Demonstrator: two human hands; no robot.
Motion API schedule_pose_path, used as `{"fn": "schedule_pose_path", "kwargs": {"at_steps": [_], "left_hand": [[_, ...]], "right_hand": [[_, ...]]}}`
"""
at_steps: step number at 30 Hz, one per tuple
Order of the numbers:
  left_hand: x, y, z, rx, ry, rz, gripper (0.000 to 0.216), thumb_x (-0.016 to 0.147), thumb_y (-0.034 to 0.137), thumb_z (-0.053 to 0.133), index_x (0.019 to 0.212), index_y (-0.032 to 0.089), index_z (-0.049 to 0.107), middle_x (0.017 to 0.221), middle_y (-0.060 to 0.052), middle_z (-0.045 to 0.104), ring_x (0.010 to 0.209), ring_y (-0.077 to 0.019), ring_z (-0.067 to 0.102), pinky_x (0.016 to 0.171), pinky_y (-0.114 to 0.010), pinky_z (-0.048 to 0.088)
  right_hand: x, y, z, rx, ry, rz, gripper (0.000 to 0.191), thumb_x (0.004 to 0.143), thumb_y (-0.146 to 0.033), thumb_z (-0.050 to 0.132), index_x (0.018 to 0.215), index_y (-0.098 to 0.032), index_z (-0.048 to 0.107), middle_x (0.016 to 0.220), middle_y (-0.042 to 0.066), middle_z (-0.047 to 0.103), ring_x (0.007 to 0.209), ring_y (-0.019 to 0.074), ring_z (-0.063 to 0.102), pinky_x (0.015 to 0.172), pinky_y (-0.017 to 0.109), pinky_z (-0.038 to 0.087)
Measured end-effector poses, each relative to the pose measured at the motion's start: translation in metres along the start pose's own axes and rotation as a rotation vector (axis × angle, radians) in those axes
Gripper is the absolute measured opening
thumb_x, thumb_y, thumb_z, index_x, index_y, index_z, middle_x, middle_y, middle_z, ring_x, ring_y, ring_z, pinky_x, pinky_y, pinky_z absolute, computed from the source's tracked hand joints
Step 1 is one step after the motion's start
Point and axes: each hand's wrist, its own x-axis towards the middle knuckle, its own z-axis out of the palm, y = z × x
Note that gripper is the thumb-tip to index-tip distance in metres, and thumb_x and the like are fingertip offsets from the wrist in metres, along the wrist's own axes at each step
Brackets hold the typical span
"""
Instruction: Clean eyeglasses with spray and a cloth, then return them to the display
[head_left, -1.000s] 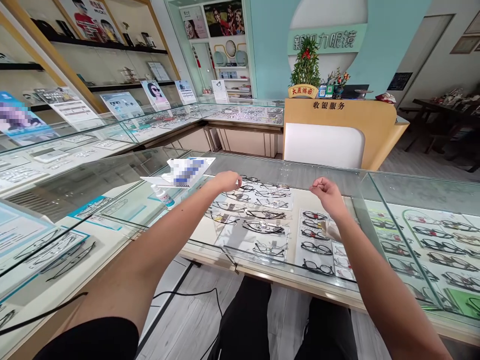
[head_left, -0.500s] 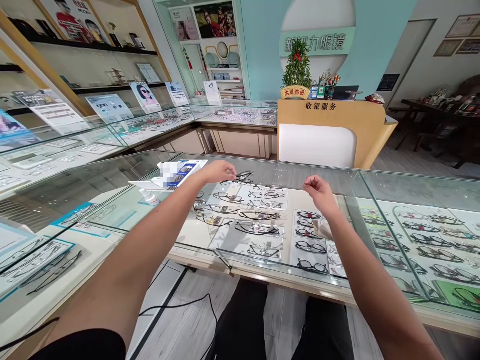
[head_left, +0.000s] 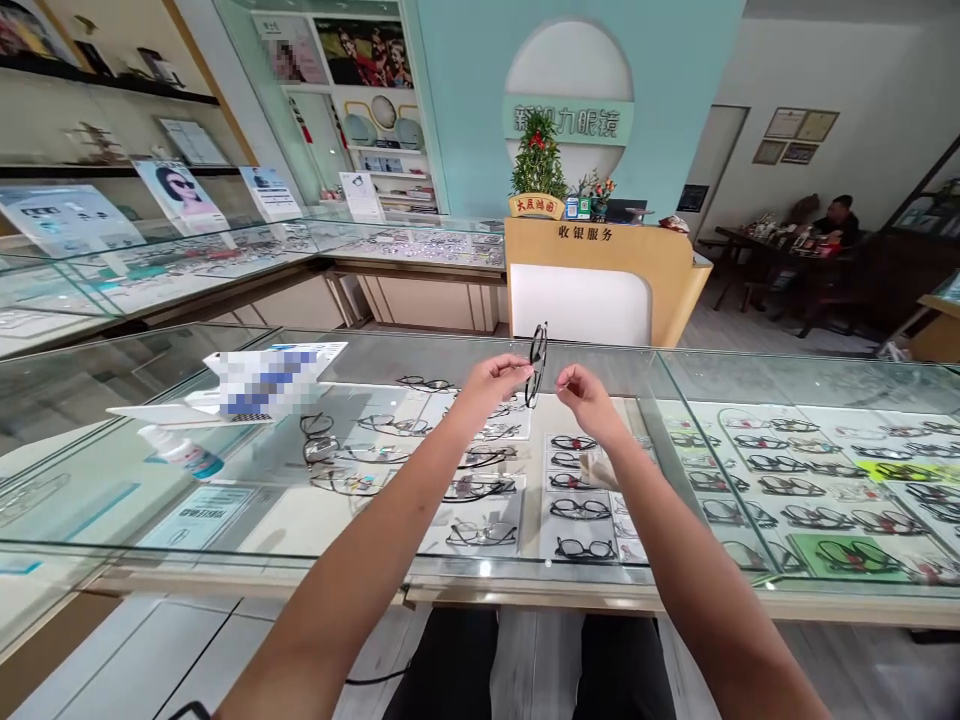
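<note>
My left hand (head_left: 491, 380) pinches a pair of black-framed glasses (head_left: 536, 362) and holds it upright above the glass counter (head_left: 675, 385). My right hand (head_left: 589, 395) is just right of the frame, fingers curled and closed, close to it; I cannot tell whether it touches. Below the glass, trays hold several rows of spectacles (head_left: 574, 490).
A white leaflet stand (head_left: 255, 385) and a small spray bottle (head_left: 180, 452) sit on the counter at left. More glass showcases run along the left and back. A wooden cashier desk (head_left: 600, 275) with a small potted tree stands behind. A person sits at a table far right.
My left hand picked the black glasses up off the counter and lifted them to the middle. My right hand moved left toward them. The view swung right.
</note>
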Motion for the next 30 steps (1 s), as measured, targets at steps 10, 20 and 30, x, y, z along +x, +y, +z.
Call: {"fn": "schedule_pose_path", "kwargs": {"at_steps": [10, 20, 30], "left_hand": [[-0.012, -0.030, 0.005, 0.042, 0.051, -0.021, 0.043, 0.071, 0.054, 0.097, 0.092, 0.019, 0.082, 0.061, 0.007, 0.034, 0.057, -0.0095, 0.029, 0.055, -0.028, 0.021], [-0.017, -0.026, 0.005, 0.116, 0.021, 0.009, 0.045, 0.075, 0.057, 0.093, 0.094, 0.018, 0.083, 0.061, 0.008, 0.030, 0.059, -0.0101, 0.027, 0.058, -0.029, 0.021], [-0.020, -0.023, 0.007, 0.157, -0.051, 0.014, 0.042, 0.074, 0.057, 0.095, 0.090, 0.020, 0.083, 0.062, 0.007, 0.029, 0.059, -0.0109, 0.025, 0.058, -0.029, 0.021]], "right_hand": [[-0.006, -0.004, 0.010, 0.049, -0.033, 0.003, 0.038, 0.083, -0.053, 0.086, 0.096, -0.026, 0.063, 0.093, 0.000, 0.061, 0.077, 0.0164, 0.047, 0.075, 0.035, 0.038], [-0.005, -0.004, 0.008, 0.052, -0.016, 0.028, 0.042, 0.080, -0.053, 0.091, 0.095, -0.027, 0.063, 0.092, 0.000, 0.063, 0.080, 0.0172, 0.051, 0.075, 0.035, 0.040], [-0.006, -0.010, 0.010, 0.036, -0.008, 0.043, 0.039, 0.080, -0.050, 0.086, 0.088, -0.027, 0.057, 0.086, -0.001, 0.060, 0.079, 0.0181, 0.048, 0.074, 0.034, 0.040]]}}
